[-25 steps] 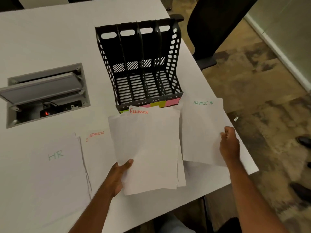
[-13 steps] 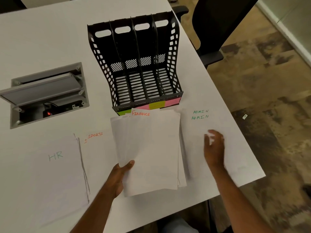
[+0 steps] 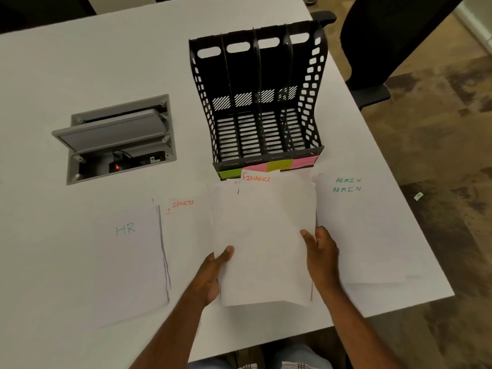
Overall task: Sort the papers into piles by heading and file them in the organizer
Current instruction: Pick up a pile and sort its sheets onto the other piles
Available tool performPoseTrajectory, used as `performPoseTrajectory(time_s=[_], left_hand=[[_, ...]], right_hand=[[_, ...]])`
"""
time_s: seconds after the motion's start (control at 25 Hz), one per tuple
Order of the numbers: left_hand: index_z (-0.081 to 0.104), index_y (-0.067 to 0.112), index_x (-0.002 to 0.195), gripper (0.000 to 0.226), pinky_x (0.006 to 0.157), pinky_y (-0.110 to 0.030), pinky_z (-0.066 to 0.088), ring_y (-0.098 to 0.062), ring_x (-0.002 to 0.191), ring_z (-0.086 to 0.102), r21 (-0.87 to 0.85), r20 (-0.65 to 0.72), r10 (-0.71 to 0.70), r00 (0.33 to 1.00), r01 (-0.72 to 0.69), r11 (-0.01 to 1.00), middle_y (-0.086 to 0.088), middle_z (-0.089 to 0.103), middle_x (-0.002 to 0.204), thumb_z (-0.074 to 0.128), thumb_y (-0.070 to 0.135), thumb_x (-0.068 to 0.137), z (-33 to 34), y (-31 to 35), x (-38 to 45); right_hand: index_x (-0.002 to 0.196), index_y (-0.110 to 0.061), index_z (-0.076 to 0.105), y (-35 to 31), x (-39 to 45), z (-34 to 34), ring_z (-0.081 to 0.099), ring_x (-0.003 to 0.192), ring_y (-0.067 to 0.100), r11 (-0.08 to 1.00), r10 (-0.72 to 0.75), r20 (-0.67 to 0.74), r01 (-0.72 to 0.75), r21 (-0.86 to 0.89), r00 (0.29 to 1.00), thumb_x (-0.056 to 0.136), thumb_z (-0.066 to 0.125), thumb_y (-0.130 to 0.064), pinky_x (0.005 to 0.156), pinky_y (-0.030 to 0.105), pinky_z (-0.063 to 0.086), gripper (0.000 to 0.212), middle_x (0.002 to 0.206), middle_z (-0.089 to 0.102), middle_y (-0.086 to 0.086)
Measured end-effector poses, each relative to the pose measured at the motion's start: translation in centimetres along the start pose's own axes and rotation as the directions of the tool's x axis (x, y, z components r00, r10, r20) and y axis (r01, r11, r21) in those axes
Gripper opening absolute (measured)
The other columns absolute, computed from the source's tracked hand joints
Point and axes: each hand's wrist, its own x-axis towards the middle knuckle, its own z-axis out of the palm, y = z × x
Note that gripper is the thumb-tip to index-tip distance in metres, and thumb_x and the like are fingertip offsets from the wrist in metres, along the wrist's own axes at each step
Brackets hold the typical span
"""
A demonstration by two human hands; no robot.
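Right, both hands frame the unsorted stack below the organizer: left hand pinches its edge under the thumb, right hand curls round the other. Best peel only the top sheet, read its heading.

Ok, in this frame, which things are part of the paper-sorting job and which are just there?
Part of the job: held stack, left hand, right hand, HR pile, SPORTS pile, ADMIN pile, black organizer.

Just there: table cable box, office chair, scrap on the floor.
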Motion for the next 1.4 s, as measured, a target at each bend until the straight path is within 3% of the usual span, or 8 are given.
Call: performPoseTrajectory(time_s=[0.2,0.48,0.8,0.92,1.04,1.12,1.24,1.4], left_hand=[[0.062,0.011,0.133,0.051,0.108,-0.055,0.046,-0.032,0.120,0.066,-0.021,-0.042,-0.002,0.999,0.001,1.000,-0.013,0.071,0.128,0.071,0.031,0.088,-3.8,0.3,-0.4],[0.063,0.009,0.130,0.049,0.101,-0.053,0.052,-0.035,0.112,0.070,0.058,-0.051,0.043,0.998,-0.040,0.998,-0.017,0.073,0.122,0.070,0.031,0.087,-12.3,2.5,-2.2],[0.067,0.013,0.122,0.047,0.077,-0.042,0.062,-0.031,0.099,0.075,0.035,-0.128,0.045,0.991,-0.041,0.999,-0.015,0.076,0.113,0.073,0.036,0.083,-19.5,2.6,-4.2],[0.068,0.013,0.120,0.046,0.070,-0.040,0.063,-0.031,0.096,0.076,0.014,-0.137,0.040,0.990,-0.039,0.999,-0.015,0.077,0.111,0.074,0.036,0.081,-19.8,2.4,-4.2],[0.068,0.014,0.121,0.042,0.072,-0.042,0.063,-0.032,0.100,0.075,0.006,-0.101,0.029,0.994,-0.029,1.000,-0.016,0.076,0.114,0.073,0.035,0.085,-19.2,2.2,-4.1],[0.068,0.013,0.122,0.040,0.076,-0.044,0.062,-0.033,0.102,0.074,-0.004,-0.087,0.025,0.996,-0.026,1.000,-0.016,0.076,0.115,0.072,0.033,0.088,-18.7,2.2,-4.0],[0.067,0.012,0.124,0.039,0.085,-0.047,0.060,-0.033,0.106,0.073,-0.004,-0.077,0.014,0.997,-0.014,1.000,-0.016,0.075,0.118,0.070,0.031,0.091,-18.0,2.1,-3.6],[0.067,0.013,0.122,0.038,0.078,-0.044,0.062,-0.030,0.102,0.075,-0.008,-0.053,0.010,0.999,-0.010,1.000,-0.013,0.076,0.115,0.071,0.032,0.089,-17.7,2.8,-3.6]], right_hand=[[0.082,-0.022,0.061,-0.1,-1.6,2.3,0.061,0.067,-0.002,0.998,-0.021,0.038,0.024,-0.058,0.999,0.104,0.049,-0.030,0.062,0.009,0.045,0.027,0.073,0.067,-0.013],[0.127,-0.002,0.058,1.3,0.4,2.3,0.060,0.111,0.038,0.887,-0.040,-0.123,-0.022,-0.461,0.992,0.104,0.039,-0.006,0.093,0.036,0.046,0.030,0.118,0.064,0.020],[0.136,-0.001,0.051,2.2,2.4,3.6,0.058,0.115,0.044,0.821,-0.133,-0.154,0.022,-0.571,0.979,0.089,0.045,0.016,0.098,0.053,0.051,0.051,0.121,0.063,0.025],[0.141,-0.004,0.044,1.5,2.0,4.7,0.054,0.117,0.045,0.748,-0.076,-0.194,-0.073,-0.660,0.978,0.089,0.055,0.007,0.096,0.057,0.049,0.054,0.127,0.059,0.025],[0.139,-0.007,0.045,0.1,0.1,6.4,0.051,0.120,0.040,0.798,-0.124,-0.182,-0.011,-0.603,0.976,0.092,0.063,-0.008,0.096,0.051,0.047,0.051,0.133,0.054,0.020],[0.126,-0.016,0.057,-1.6,-2.9,8.3,0.060,0.111,0.031,0.925,-0.207,-0.079,0.169,-0.340,0.975,0.097,0.059,-0.012,0.088,0.033,0.052,0.029,0.124,0.059,0.010],[0.110,-0.030,0.065,-3.7,-7.7,11.8,0.060,0.111,0.007,0.956,-0.257,0.094,0.268,-0.123,0.962,0.098,0.061,-0.020,0.086,0.011,0.047,0.016,0.125,0.055,-0.008],[0.131,-0.030,0.056,-4.3,-11.0,14.9,0.044,0.118,-0.001,0.984,0.007,0.170,0.023,-0.176,0.985,0.093,0.065,-0.041,0.078,-0.003,0.036,0.040,0.139,0.042,-0.012]])
